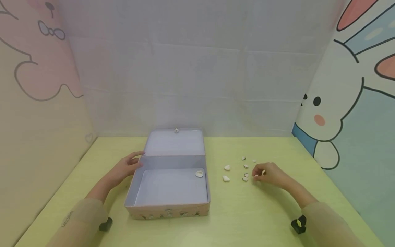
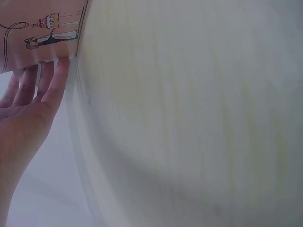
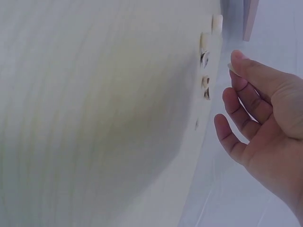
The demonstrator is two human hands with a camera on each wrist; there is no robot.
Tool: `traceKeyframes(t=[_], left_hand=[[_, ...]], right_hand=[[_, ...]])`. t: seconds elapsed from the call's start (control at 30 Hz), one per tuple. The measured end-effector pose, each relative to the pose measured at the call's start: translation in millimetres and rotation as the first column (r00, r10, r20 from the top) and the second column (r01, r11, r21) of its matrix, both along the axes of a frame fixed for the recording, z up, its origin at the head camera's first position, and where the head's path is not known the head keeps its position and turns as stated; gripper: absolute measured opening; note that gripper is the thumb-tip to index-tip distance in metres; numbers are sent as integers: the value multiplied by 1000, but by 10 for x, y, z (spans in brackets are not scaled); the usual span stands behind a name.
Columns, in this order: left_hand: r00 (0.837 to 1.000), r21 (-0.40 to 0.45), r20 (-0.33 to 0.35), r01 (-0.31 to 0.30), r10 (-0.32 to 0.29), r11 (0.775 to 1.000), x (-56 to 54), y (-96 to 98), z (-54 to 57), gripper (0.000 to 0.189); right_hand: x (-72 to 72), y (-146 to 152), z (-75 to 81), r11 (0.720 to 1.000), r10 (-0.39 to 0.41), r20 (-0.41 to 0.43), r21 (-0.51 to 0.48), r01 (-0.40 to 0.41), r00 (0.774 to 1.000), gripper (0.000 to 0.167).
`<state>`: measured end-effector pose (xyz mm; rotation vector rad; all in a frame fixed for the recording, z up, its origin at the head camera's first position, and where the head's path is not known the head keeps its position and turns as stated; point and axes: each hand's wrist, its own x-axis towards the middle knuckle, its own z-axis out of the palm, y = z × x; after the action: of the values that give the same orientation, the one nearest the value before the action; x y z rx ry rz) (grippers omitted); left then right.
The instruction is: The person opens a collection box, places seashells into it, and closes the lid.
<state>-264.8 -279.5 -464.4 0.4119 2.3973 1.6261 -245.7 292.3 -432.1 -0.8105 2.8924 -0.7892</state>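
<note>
A pink-sided tin box (image 1: pixel 166 210) with a pale lilac inside stands with its lid (image 1: pixel 175 142) raised. One round white seashell (image 1: pixel 199 174) lies inside at the right. My left hand (image 1: pixel 126 168) rests against the box's left side, its fingers extended; the left wrist view shows those fingertips (image 2: pixel 62 66) at the printed side wall. To the right of the box, my right hand (image 1: pixel 271 174) pinches a small whitish seashell (image 3: pixel 230 67) between thumb and forefinger, slightly above the table. Its other fingers are loosely bent. The pinched seashell is mostly covered by the fingers.
Several small seashells lie on the yellow table (image 1: pixel 234 212) between box and right hand, among them a white seashell (image 1: pixel 226 178) and a brown-edged seashell (image 1: pixel 245 179). A white wall (image 1: pixel 197 75) stands behind, with cartoon-printed panels on both sides.
</note>
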Motion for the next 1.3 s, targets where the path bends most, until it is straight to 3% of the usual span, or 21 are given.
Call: traceKeyframes(t=[0.57, 1.0, 1.3], left_hand=[[1000, -5, 15, -10, 11, 1000, -12, -9, -15, 62], [1000, 3, 24, -7, 7, 1000, 11, -3, -1, 63], [1000, -7, 24, -12, 12, 1000, -5, -7, 5, 62]], right_hand=[[162, -467, 408, 994, 97, -91, -35, -100, 991, 5], [185, -991, 487, 972, 179, -191, -120, -204, 965, 9], [210, -1367, 393, 955, 216, -222, -153, -253, 951, 12]])
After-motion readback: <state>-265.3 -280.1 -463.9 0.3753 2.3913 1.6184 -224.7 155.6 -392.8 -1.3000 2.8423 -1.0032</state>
